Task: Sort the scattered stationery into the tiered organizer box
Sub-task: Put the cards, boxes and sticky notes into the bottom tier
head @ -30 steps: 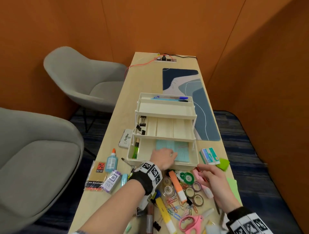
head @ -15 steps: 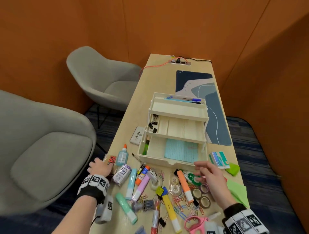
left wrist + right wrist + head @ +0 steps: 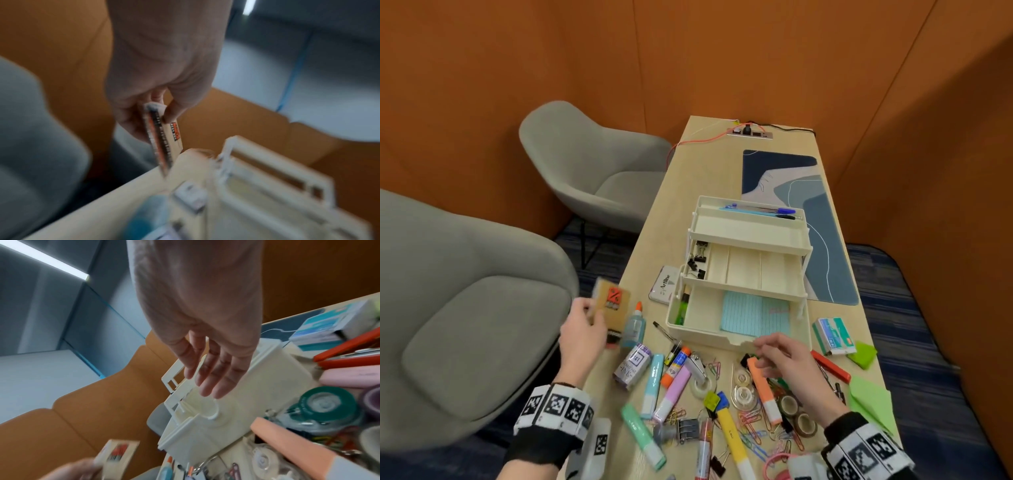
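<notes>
My left hand pinches a brown pack of coin envelopes with a red label, lifted above the table's left edge; the left wrist view shows the pack edge-on between thumb and fingers. The cream tiered organizer box stands mid-table, all tiers spread: pens on top, binder clips in the middle, blue note paper and a green marker in the bottom tier. My right hand hovers with relaxed fingers, holding nothing, just before the box's front wall, over an orange highlighter. In the right wrist view, the fingers hang straight above the box.
Scattered near me lie a glue bottle, stamp ink box, highlighters, tape rolls, paper clips, pink scissors, a staple box and green sticky notes. An ink pad lies left of the box. Grey chairs stand at left.
My left hand left the bottom tier, swung to the table's left edge, took the coin envelope pack and lifted it. My right hand drifted slightly toward the box front.
</notes>
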`<state>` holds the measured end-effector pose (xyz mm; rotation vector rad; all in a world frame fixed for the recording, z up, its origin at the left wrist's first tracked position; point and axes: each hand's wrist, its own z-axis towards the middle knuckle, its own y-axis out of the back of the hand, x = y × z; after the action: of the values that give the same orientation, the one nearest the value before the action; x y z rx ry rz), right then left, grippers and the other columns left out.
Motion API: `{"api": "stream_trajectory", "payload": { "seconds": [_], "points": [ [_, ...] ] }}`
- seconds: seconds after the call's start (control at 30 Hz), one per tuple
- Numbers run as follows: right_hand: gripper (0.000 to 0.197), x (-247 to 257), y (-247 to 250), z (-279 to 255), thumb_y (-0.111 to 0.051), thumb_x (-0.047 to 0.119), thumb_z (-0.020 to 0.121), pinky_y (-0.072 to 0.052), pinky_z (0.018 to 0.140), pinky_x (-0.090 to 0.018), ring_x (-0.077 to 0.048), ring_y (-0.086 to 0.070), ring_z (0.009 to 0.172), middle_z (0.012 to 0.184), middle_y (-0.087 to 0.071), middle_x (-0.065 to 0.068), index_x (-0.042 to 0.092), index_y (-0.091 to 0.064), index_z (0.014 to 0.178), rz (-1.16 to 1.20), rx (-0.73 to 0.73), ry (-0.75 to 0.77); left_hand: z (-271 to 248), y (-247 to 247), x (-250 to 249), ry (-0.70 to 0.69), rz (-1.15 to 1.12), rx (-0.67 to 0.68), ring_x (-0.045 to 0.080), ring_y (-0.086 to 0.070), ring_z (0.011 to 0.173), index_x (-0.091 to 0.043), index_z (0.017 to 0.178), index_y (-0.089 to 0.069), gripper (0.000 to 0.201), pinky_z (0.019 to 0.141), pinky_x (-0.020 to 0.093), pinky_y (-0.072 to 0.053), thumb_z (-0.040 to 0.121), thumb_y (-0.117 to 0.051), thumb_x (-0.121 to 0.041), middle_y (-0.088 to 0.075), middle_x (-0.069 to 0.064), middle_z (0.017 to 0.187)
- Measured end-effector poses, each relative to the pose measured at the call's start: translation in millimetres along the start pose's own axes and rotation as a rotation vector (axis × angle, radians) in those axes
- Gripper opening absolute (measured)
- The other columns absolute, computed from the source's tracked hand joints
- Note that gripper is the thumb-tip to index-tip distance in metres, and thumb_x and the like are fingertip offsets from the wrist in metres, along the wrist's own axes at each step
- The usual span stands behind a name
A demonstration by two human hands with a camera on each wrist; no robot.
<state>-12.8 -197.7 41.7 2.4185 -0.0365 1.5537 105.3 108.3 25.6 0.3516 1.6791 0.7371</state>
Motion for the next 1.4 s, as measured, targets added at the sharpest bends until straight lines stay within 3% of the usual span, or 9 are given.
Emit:
{"api": "stream_trajectory", "payload": {
  "seconds": [0.17, 0.3, 0.4, 0.5, 0.67, 0.87, 1.0, 1.17, 1.4],
  "points": [
    [0.02, 22, -34, 14, -0.06, 0.022, 0.091, -0.058, 0.077, -0.036, -0.02, -0.069, 0.092, 0.111, -0.063, -0.012, 0.012, -0.053, 0.107, 0.158, 0.194, -0.049, -39, -38, -65, 0.127, -0.371, 0.513, 0.023, -0.066, 0.082, -0.01, 0.102, -0.054, 0.016, 0.066, 0.033, -0.054, 0.088, -0.061, -0.009, -0.064, 0.009, 0.096],
    [0.014, 19, -42, 25, -0.058, 0.005, 0.089, -0.051, 0.079, -0.049, -0.034, -0.066, 0.088, 0.109, -0.065, -0.024, 0.009, -0.049, 0.098, 0.324, 0.133, -0.105, -56, -70, -80, 0.085, -0.265, 0.729, 0.015, -0.06, 0.061, -0.013, 0.092, -0.057, 0.015, 0.055, 0.025, -0.049, 0.086, -0.068, -0.022, -0.063, 0.006, 0.08],
    [0.008, 15, -27, 37, -0.054, 0.0, 0.089, -0.054, 0.064, -0.035, -0.029, -0.066, 0.081, 0.104, -0.064, -0.023, 0.006, -0.056, 0.095, 0.245, -0.087, -0.146, -33, -76, -81, -0.092, -0.054, 0.517, 0.01, -0.058, 0.059, -0.017, 0.085, -0.06, 0.024, 0.053, 0.023, -0.049, 0.092, -0.055, -0.039, -0.065, 0.001, 0.075],
    [0.016, 12, -6, 54, -0.047, 0.0, 0.093, -0.05, 0.051, -0.025, -0.024, -0.064, 0.076, 0.102, -0.063, -0.013, 0.005, -0.059, 0.104, 0.205, -0.174, -0.22, 13, -83, -71, -0.193, 0.236, 0.214, 0.013, -0.056, 0.08, -0.013, 0.1, -0.059, 0.018, 0.069, 0.024, -0.044, 0.096, -0.049, -0.027, -0.061, 0.002, 0.096],
    [0.028, 3, 12, 93, -0.036, -0.002, 0.094, -0.048, 0.045, -0.019, -0.019, -0.06, 0.066, 0.094, -0.059, -0.007, 0.008, -0.057, 0.109, -0.035, -0.206, -0.322, 73, -116, -48, -0.054, 0.508, 0.349, 0.035, -0.044, 0.12, -0.01, 0.128, -0.042, 0.041, 0.098, 0.045, -0.041, 0.09, -0.054, -0.02, -0.045, 0.017, 0.13],
    [0.04, -7, 12, 118, -0.034, -0.006, 0.087, -0.053, 0.088, -0.04, -0.03, -0.061, 0.102, 0.114, -0.059, -0.007, 0.013, -0.067, 0.099, -0.283, -0.24, -0.324, 89, -141, -43, -0.11, 0.649, 0.441, 0.034, -0.038, 0.123, -0.01, 0.133, -0.034, 0.052, 0.098, 0.046, -0.041, 0.089, -0.056, -0.028, -0.04, 0.017, 0.132],
    [0.041, -6, 10, 120, -0.031, -0.007, 0.09, -0.058, 0.071, -0.032, -0.026, -0.063, 0.092, 0.121, -0.056, -0.01, 0.011, -0.065, 0.103, -0.276, -0.202, -0.351, 97, -144, -47, -0.081, 0.578, 0.462, 0.038, -0.036, 0.124, -0.008, 0.133, -0.034, 0.056, 0.1, 0.046, -0.038, 0.087, -0.06, -0.025, -0.037, 0.02, 0.132],
    [0.039, -1, 1, 117, -0.041, -0.004, 0.089, -0.036, 0.107, -0.035, -0.032, -0.043, 0.123, 0.139, -0.033, -0.018, 0.006, -0.052, 0.125, -0.705, -0.162, -0.328, 106, -144, -48, -0.025, 0.545, 0.466, 0.035, -0.039, 0.121, -0.009, 0.127, -0.038, 0.06, 0.096, 0.043, -0.039, 0.08, -0.069, -0.03, -0.048, 0.018, 0.126],
    [0.036, 12, -6, 114, -0.04, 0.006, 0.093, -0.019, 0.115, -0.046, -0.04, -0.008, 0.143, 0.152, -0.009, -0.025, 0.003, -0.048, 0.128, -0.841, -0.095, -0.414, 111, -123, -51, 0.049, 0.235, 0.476, 0.03, -0.058, 0.105, -0.008, 0.121, -0.05, 0.042, 0.093, 0.039, -0.047, 0.084, -0.068, -0.018, -0.06, 0.015, 0.118]
  ]
}}
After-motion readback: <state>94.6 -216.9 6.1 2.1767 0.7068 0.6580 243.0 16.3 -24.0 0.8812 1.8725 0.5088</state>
